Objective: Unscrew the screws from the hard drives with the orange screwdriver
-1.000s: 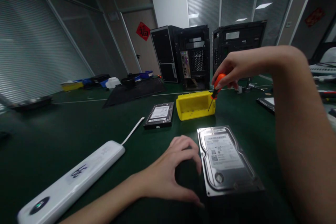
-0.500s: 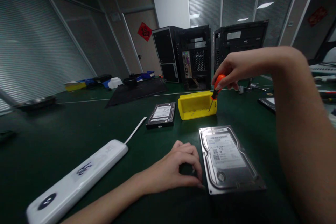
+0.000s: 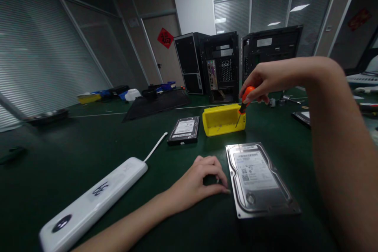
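My right hand (image 3: 260, 82) is wrapped round the orange handle of a screwdriver (image 3: 247, 95). The screwdriver points down, and its tip is inside the yellow bin (image 3: 209, 130), near the right end. Small screws (image 3: 219, 128) lie on the bin's floor. Nearer to me, a silver hard drive (image 3: 255, 179) lies flat with its label up. My left hand (image 3: 203, 183) rests on the table just left of that drive, thumb and fingertips brought together in a pinch beside its edge. Whatever sits between those fingertips is too small to make out.
A second hard drive (image 3: 184, 130) lies left of the bin, and another one (image 3: 301, 117) at the right. A white power strip (image 3: 94, 202) stretches across the left front. Computer cases (image 3: 223, 67) stand behind, beside a black mat (image 3: 156, 104).
The view has shifted slightly. My left thumb has risen toward the index fingertip, narrowing the gap. My right hand still holds the screwdriver in the bin, almost unmoved.
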The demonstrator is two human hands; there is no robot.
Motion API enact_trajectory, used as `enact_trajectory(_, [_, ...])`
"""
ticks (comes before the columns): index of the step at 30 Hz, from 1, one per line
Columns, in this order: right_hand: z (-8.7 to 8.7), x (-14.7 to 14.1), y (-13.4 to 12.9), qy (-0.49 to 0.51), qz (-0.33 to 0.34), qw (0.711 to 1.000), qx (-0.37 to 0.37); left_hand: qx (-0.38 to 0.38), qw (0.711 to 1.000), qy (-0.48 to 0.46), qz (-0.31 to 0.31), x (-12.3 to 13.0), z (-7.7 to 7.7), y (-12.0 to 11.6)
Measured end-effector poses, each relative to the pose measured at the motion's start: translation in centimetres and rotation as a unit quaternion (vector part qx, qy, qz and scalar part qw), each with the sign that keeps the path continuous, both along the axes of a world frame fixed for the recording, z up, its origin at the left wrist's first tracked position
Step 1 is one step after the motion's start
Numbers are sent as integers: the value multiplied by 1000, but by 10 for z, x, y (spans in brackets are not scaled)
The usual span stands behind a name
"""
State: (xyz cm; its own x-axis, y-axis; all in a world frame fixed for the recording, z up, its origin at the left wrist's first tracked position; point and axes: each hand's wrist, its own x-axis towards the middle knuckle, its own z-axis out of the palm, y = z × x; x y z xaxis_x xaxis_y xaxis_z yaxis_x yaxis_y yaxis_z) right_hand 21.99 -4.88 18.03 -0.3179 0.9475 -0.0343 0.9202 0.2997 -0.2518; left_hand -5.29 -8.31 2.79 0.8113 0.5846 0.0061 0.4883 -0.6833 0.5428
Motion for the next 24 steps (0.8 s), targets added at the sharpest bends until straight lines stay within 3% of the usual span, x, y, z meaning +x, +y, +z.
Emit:
enact_trajectory(5, [0,0,-1,7,2,1000,-6,32,999,-3,36,-6,0,11])
enact_trajectory(20, [-1,0,-1,31,26,999,-21,57,998,33,19,2,12,9])
enact_trajectory(24, [1,0,-2,29,22,999,-12,127,991,36,28,4,14,20])
